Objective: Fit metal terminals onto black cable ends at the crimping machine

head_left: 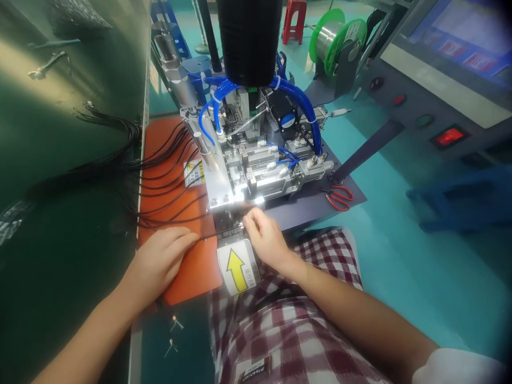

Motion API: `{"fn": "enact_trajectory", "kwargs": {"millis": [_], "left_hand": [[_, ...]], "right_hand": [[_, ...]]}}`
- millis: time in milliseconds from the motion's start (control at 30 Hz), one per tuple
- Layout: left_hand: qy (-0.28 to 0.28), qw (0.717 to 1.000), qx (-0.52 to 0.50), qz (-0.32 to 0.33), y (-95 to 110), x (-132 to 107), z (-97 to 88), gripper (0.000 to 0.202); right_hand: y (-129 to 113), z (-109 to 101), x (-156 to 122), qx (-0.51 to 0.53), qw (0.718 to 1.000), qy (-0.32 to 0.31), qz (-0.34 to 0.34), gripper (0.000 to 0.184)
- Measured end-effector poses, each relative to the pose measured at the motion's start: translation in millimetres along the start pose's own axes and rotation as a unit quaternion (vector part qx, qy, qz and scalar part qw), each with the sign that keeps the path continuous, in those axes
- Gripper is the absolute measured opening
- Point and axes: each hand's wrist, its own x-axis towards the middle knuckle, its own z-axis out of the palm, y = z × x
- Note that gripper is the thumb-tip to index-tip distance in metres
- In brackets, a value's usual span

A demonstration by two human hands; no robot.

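Note:
My left hand rests on an orange mat, fingers closed round a thin black cable. The cable runs right to the metal slot at the front of a small machine. My right hand pinches the cable's end at that slot, just above a plate with a yellow arrow. Several more black cables fan across the mat from the left.
The machine carries blue hoses and a black cylinder overhead. Red scissors lie on its dark base plate. A control panel with a lit red switch stands at right, a green wire spool behind. Checked cloth covers my lap.

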Motion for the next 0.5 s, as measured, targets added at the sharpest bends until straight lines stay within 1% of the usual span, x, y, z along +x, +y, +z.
{"fn": "enact_trajectory", "kwargs": {"millis": [100, 233, 333, 400, 500], "left_hand": [[-0.002, 1.000, 0.008, 0.003, -2.6, -1.6, 1.2, 0.029], [-0.006, 1.000, 0.016, 0.025, -6.4, -2.6, 1.9, 0.028], [0.004, 0.999, 0.021, 0.043, -7.0, -1.8, 2.4, 0.029], [0.015, 0.999, 0.026, 0.045, -6.1, -0.6, 3.0, 0.031], [0.032, 0.996, 0.060, 0.049, -2.6, 0.9, 3.6, 0.032]], "right_hand": [[-0.2, -0.1, 0.3, -0.006, 1.000, 0.001, -0.003, 0.028], [1.4, 2.4, 0.2, 0.021, 1.000, 0.004, 0.012, 0.029], [3.2, 4.2, 0.2, 0.044, 0.999, 0.000, 0.019, 0.029], [4.1, 4.1, 0.2, 0.052, 0.998, -0.002, 0.020, 0.029], [4.5, 2.7, 0.1, 0.056, 0.998, -0.003, 0.021, 0.029]]}}
